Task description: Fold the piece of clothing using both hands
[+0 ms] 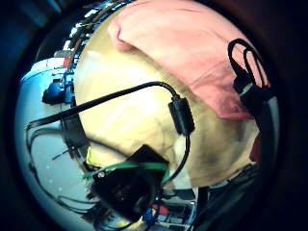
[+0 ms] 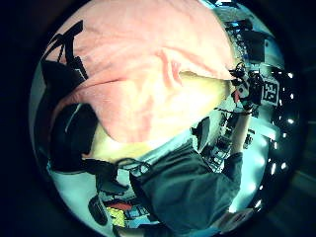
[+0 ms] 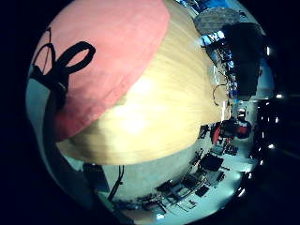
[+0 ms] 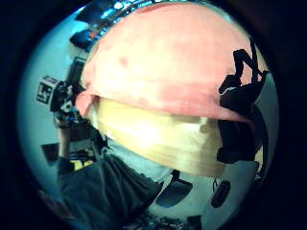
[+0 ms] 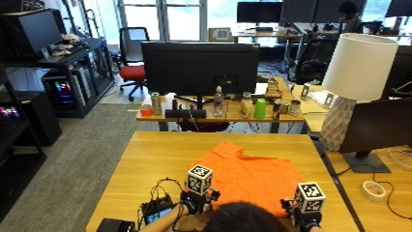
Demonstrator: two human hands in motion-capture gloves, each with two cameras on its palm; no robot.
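Shirt (image 5: 248, 176) flat on surface (image 5: 161, 154), near hem between both hands; finger states hidden, cannot tell.

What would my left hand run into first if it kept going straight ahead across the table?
Most likely the orange garment: the left hand sits at its near edge, and the cloth spreads across the wooden table right ahead. Depth is hard to judge; it may already touch.

Daylight from rear windows (image 5: 174, 19), room evenly bright. Palm views bend hard at the rims. Soft glare patches on the table (image 3: 140, 117) wood.
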